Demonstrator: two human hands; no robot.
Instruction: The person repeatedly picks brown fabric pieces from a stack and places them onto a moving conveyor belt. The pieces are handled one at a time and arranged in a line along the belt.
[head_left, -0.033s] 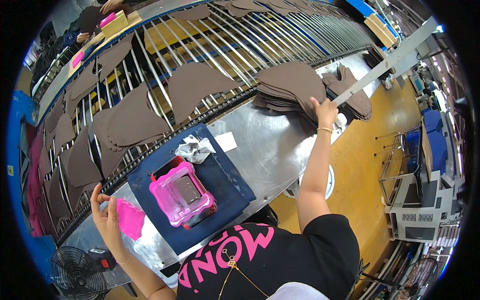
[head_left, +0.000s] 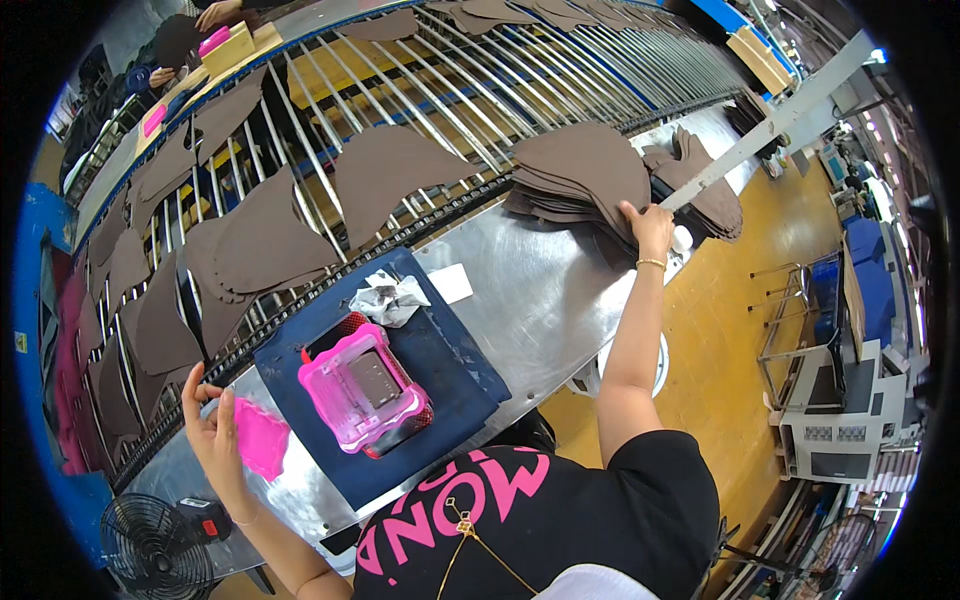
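My right hand (head_left: 653, 231) is at the near right edge of a stack of dark brown flat cut pieces (head_left: 585, 170). Its thumb lies along the edge and the fingers are bent; how many pieces they grip is hidden. On the left, my left hand (head_left: 212, 428) holds nothing, its thumb and forefinger apart. It is beside a bright pink sheet (head_left: 262, 440) on the metal table. Between my arms a pink plastic case (head_left: 342, 385) with a raised frame sits on a dark blue mat (head_left: 455, 385). Crumpled white paper (head_left: 390, 298) lies behind the case.
A roller conveyor (head_left: 400, 95) carrying several brown pieces runs along the table's far side. A slanted metal bar (head_left: 770, 125) rises beside my right hand. A black fan (head_left: 157, 548) stands at the lower left. Another person's hand (head_left: 217, 14) shows at the far left.
My right hand has shifted very slightly toward me at the stack's edge. My left hand stays beside the pink sheet.
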